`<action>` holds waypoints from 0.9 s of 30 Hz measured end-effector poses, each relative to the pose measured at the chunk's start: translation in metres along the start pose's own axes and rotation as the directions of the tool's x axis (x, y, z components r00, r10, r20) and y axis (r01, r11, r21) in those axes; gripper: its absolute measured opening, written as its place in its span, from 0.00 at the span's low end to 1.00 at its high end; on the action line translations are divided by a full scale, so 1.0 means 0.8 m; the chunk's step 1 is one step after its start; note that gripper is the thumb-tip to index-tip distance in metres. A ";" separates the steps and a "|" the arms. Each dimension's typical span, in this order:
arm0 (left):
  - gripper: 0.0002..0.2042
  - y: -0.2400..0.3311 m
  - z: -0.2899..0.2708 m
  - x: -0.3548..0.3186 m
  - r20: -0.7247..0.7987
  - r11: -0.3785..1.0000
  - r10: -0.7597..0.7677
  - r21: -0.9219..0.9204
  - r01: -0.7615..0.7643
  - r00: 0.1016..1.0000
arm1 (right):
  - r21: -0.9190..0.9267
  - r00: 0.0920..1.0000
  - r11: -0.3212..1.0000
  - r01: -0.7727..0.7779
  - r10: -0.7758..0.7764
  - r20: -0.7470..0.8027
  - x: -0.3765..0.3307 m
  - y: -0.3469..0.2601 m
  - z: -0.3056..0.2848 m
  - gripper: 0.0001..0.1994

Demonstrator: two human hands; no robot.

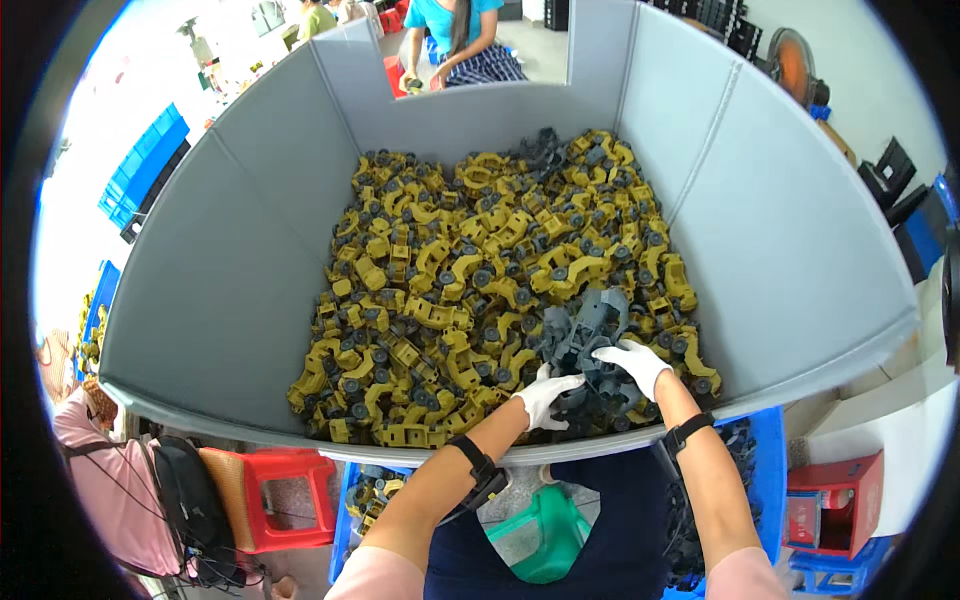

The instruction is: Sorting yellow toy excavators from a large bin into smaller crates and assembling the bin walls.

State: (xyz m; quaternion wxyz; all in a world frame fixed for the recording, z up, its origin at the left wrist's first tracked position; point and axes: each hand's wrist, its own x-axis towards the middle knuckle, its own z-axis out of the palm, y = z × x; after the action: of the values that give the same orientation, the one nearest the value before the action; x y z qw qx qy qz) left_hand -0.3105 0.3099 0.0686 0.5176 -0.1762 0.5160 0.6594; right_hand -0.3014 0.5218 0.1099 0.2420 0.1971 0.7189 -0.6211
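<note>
Clock ref: bin ctr = middle of dial, 12 = far wall, 6 = wearer's side.
Bin: big grey bin [240, 290], tall panel walls, cut-out in far wall at 12.
Fill: heap of yellow vehicle pcs [440, 315] w/ dk wheels, jumbled at all angles, spread across the floor of the bin.
Grey pcs: dk grey plastic pcs [590, 325], bunched atop the yellow heap at approx 5, near wall side; btwn & under both hands.
L hand: white-gloved L hand [545, 402] at 5–6, at lower-left edge of grey pcs; thumb up & apart from the other fingers, those bent in twd the pcs; can't tell if they pinch any.
R hand: white-gloved R hand [642, 368] at approx 4, on right side of grey pcs; fingers reach left over them, tips partly lost among the pcs, so grip can't be told.
Wrists: black band on each, L one w/ small device.
2nd grey bunch: smaller dk grey cluster [543, 152] at 12–1, by far wall.
Outside, 12: co-worker [465, 40] in teal top, seen thru cut-out.
Outside, 5: blue crate [768, 470] w/ dk grey pcs.
Outside, 6: green stool [548, 535] btwn wearer's legs.
Outside, 7–8: red stool [318, 490].
Outside, 1–2: round fan [792, 68].
</note>
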 end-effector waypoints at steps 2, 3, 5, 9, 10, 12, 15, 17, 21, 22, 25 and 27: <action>0.51 0.007 0.018 0.009 0.018 0.993 -0.064 0.105 0.062 0.998 | -0.161 0.990 0.980 -0.119 0.105 -0.096 0.036 0.031 -0.029 0.39; 0.52 0.010 0.019 0.012 0.019 0.974 -0.101 0.208 0.094 0.995 | -0.320 0.969 0.922 -0.219 0.166 -0.184 0.048 0.038 -0.034 0.41; 0.51 0.008 -0.007 0.025 0.070 0.960 -0.141 0.254 0.119 0.988 | -0.379 0.956 0.881 -0.281 0.225 -0.187 0.038 0.006 -0.008 0.44; 0.45 0.006 -0.010 0.015 0.140 0.882 -0.180 0.462 0.097 0.974 | -0.815 0.950 0.510 -0.275 0.015 -0.311 0.035 0.025 -0.007 0.33; 0.42 0.005 -0.020 0.003 0.117 0.848 -0.123 0.529 0.043 0.985 | -0.838 0.950 0.482 -0.256 -0.036 -0.311 0.020 0.014 0.003 0.27; 0.35 -0.007 -0.053 -0.013 0.074 0.752 0.034 0.655 -0.074 0.997 | -0.876 0.951 0.453 -0.166 -0.160 -0.263 -0.013 -0.006 0.013 0.19; 0.30 0.013 -0.060 -0.079 0.138 0.838 -0.007 0.541 -0.070 0.990 | -0.949 0.945 0.316 -0.010 -0.307 -0.112 -0.044 0.001 -0.024 0.17; 0.25 0.020 -0.100 -0.125 0.135 0.776 0.056 0.617 -0.128 0.989 | -0.949 0.901 0.228 0.218 -0.420 0.106 -0.076 -0.069 0.003 0.20; 0.20 0.028 -0.181 -0.152 -0.012 0.491 0.240 0.864 -0.111 0.971 | -0.788 0.714 0.233 0.570 -0.615 0.335 -0.051 -0.126 0.069 0.21; 0.21 0.046 -0.176 -0.157 -0.080 0.374 0.250 0.927 -0.020 0.965 | -0.763 0.756 0.279 0.582 -0.533 0.381 -0.037 -0.136 0.084 0.23; 0.24 0.078 -0.217 -0.125 -0.183 0.175 0.286 0.975 0.137 0.940 | -0.733 0.769 0.297 0.612 -0.441 0.463 0.004 -0.127 0.123 0.27; 0.27 0.077 -0.263 -0.081 -0.324 0.367 0.228 0.902 0.227 0.918 | -0.711 0.790 0.355 0.607 -0.369 0.490 0.020 -0.113 0.140 0.32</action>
State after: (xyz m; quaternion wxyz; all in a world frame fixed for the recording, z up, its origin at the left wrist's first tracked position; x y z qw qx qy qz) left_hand -0.4008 0.1003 0.0637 0.4097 0.0166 0.8892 0.2029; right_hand -0.3557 0.3972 0.1604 0.1944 -0.2485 0.9139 -0.2555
